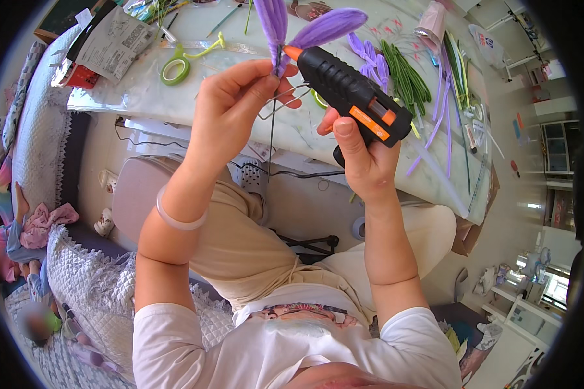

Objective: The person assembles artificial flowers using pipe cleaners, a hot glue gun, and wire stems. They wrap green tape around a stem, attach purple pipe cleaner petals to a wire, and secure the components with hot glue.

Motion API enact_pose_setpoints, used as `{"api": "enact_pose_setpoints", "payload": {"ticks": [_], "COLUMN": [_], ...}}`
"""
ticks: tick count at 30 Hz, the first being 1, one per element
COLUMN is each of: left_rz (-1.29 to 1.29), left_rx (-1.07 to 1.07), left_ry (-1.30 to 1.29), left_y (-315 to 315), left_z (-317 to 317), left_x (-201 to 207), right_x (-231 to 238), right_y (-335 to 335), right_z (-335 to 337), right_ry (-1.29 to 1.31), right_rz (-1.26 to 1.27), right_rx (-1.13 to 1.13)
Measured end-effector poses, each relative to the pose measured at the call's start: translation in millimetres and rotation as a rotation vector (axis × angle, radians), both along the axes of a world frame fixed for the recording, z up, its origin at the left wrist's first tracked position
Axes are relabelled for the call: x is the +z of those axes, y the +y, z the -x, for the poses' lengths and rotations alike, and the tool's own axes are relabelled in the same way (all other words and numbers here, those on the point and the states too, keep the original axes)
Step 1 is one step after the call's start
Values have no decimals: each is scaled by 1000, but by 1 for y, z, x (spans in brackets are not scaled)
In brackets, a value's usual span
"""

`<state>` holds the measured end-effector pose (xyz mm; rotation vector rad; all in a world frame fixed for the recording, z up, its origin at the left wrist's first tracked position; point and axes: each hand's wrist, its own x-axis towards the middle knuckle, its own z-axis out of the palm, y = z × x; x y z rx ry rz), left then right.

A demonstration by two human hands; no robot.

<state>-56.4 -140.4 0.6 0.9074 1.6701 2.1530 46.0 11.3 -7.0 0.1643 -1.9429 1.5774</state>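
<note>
My left hand (237, 104) pinches the base of a purple fuzzy flower (328, 27), which has long upright petals. A thin dark stem (272, 139) hangs down below the fingers. My right hand (366, 155) is wrapped round the grip of a black glue gun (347, 84) with orange parts. Its orange nozzle points left and meets the flower's base, just above my left fingertips. A bent wire stand (276, 104) juts from the gun's front beneath my left hand. Whether glue is coming out is too small to tell.
On the marble-patterned table (133, 97) lie a green tape roll (175, 69), green chenille stems (405, 78), purple stems (438, 123) and a translucent stick (442, 178). A pink cup (430, 24) lies tipped at the back right. A black cable (298, 174) runs below the table edge. Another person (36, 324) is at lower left.
</note>
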Motion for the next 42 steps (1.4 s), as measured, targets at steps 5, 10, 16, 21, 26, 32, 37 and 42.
{"api": "enact_pose_setpoints", "payload": {"ticks": [5, 10, 16, 21, 26, 32, 37, 42], "left_rz": [-9, -8, -7, -8, -15, -7, -40, -18], "left_rx": [2, 5, 6, 16, 16, 98, 203, 197], "left_ry": [-4, 9, -1, 6, 20, -4, -5, 42], "left_y": [0, -1, 0, -1, 0, -5, -21, -26], "left_z": [-1, 1, 1, 1, 1, 7, 24, 24], "left_x": [0, -1, -2, 0, 0, 3, 3, 6], "right_x": [-3, 1, 0, 1, -4, -4, -24, -43], "right_y": [0, 0, 0, 0, -2, 11, 26, 6], "right_z": [1, -4, -5, -8, -8, -11, 13, 37], "right_ry": [31, -65, -76, -132, -104, -33, -346, -307], "right_rz": [1, -18, -37, -47, 13, 283, -30, -645], "right_rx": [-12, 16, 16, 30, 30, 230, -124, -475]}}
